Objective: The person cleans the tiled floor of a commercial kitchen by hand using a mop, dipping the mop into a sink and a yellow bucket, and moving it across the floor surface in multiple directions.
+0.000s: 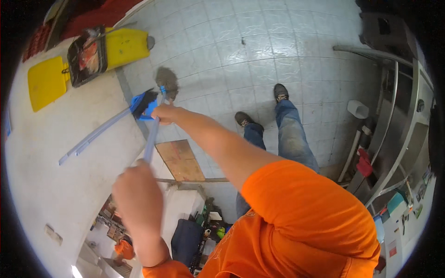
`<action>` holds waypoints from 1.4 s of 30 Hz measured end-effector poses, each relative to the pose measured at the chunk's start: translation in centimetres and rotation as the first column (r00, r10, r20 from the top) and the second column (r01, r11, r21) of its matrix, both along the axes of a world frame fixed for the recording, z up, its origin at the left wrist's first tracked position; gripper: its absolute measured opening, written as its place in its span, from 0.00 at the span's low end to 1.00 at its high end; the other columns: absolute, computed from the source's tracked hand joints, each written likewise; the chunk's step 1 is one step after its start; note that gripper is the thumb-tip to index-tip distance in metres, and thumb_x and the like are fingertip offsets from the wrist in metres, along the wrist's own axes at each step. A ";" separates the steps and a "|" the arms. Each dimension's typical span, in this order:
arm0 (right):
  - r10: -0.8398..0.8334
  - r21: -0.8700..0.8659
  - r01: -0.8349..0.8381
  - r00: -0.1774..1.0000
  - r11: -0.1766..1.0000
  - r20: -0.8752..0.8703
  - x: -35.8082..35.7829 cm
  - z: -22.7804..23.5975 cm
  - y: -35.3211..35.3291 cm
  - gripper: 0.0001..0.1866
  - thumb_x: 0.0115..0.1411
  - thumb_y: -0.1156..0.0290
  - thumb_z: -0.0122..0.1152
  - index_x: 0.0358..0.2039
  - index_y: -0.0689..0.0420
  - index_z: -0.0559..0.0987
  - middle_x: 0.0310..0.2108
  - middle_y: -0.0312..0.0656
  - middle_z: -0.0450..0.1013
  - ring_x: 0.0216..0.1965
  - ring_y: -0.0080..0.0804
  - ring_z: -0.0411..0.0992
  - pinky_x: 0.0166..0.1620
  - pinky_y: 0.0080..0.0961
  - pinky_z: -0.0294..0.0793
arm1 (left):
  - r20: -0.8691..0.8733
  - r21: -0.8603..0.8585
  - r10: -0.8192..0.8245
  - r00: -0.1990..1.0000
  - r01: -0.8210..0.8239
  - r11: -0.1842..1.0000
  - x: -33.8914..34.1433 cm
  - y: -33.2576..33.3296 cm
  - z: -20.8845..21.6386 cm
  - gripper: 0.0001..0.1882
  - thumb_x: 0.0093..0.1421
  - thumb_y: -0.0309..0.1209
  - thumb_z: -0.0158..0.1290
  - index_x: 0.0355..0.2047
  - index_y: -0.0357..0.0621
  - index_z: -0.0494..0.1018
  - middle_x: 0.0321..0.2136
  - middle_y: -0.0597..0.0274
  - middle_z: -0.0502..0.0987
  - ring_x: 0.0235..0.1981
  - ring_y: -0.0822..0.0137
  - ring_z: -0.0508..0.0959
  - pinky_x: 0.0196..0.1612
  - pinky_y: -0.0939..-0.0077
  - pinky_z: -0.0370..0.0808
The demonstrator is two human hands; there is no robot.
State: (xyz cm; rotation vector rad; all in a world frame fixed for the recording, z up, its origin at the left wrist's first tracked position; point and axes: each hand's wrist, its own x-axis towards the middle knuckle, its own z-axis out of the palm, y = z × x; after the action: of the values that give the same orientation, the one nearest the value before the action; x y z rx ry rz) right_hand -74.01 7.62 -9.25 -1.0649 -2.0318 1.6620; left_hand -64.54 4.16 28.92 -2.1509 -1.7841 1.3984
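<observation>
Prob. utility rm: tiled flr (218, 65), metal counter (412, 127), yellow bin (127, 46).

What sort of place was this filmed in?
Indoors, possibly a kitchen or utility area, though not certain: a tiled floor, an open yellow bin and a metal-framed unit at right.

Over there, someone in an orange shirt (315, 208) grips a pale blue pole (151, 140), left hand (138, 194) toward the near end, right hand (164, 113) closer to its shaggy head (168, 81); a yellow bin (127, 46) stands open nearby.
</observation>
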 end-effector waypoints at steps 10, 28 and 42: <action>-0.377 0.161 0.370 0.926 0.915 0.013 20.4 0.1 -11.7 0.05 0.46 0.74 0.61 0.24 0.54 0.74 0.29 0.45 0.73 0.38 0.50 0.71 0.42 0.49 0.67 | 0.513 -0.245 0.404 0.757 -0.321 0.915 -7.7 -4.3 3.7 0.18 0.44 0.28 0.63 0.38 0.39 0.78 0.30 0.46 0.78 0.32 0.44 0.75 0.40 0.57 0.69; -0.533 0.511 0.397 0.833 0.762 0.149 32.5 -11.1 -7.2 0.03 0.50 0.65 0.61 0.26 0.47 0.79 0.29 0.38 0.74 0.43 0.45 0.72 0.45 0.47 0.67 | 0.669 -0.260 0.291 0.684 -0.151 0.954 -3.5 -3.0 -9.0 0.19 0.51 0.36 0.61 0.40 0.37 0.75 0.36 0.41 0.78 0.39 0.42 0.77 0.41 0.57 0.72; -0.544 -0.007 0.735 0.508 0.678 0.668 45.6 -10.5 -19.2 0.24 0.50 0.65 0.63 0.50 0.53 0.77 0.50 0.51 0.72 0.52 0.49 0.69 0.54 0.43 0.68 | 0.661 0.029 -0.155 0.735 0.180 0.983 12.1 5.9 -7.9 0.16 0.34 0.27 0.67 0.27 0.44 0.78 0.30 0.52 0.79 0.36 0.54 0.78 0.40 0.63 0.74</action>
State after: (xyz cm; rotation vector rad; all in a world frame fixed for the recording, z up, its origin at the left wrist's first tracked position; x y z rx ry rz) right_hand -28.39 -11.61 -19.80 -2.4003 -1.3086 1.2731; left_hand -52.46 10.08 21.00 -2.9969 -1.6368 0.6464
